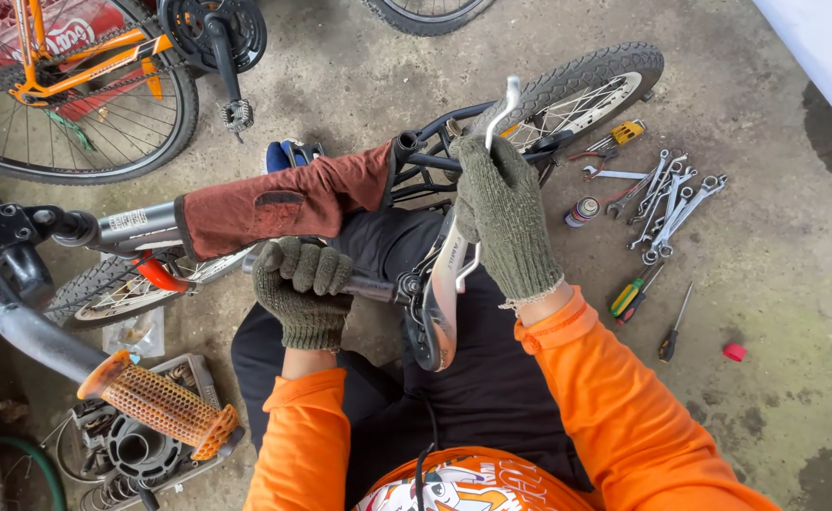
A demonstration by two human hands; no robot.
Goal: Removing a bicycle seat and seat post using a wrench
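Gloves on, your left hand (304, 289) clenches the seat post (373, 288) of the saddle (439, 303) lying over your lap, while your right hand (503, 213) grasps a silver wrench (503, 109). Seat-clamp work looks underway; turning next calls for a firm, steady left hold.

A row of wrenches (669, 203), screwdrivers (635, 293), a red cap (735, 352) and an orange bicycle (75, 66) rest on the concrete floor (775, 284).

gloved hands (406, 255), bike handlebar (368, 287), brake lever (503, 106)
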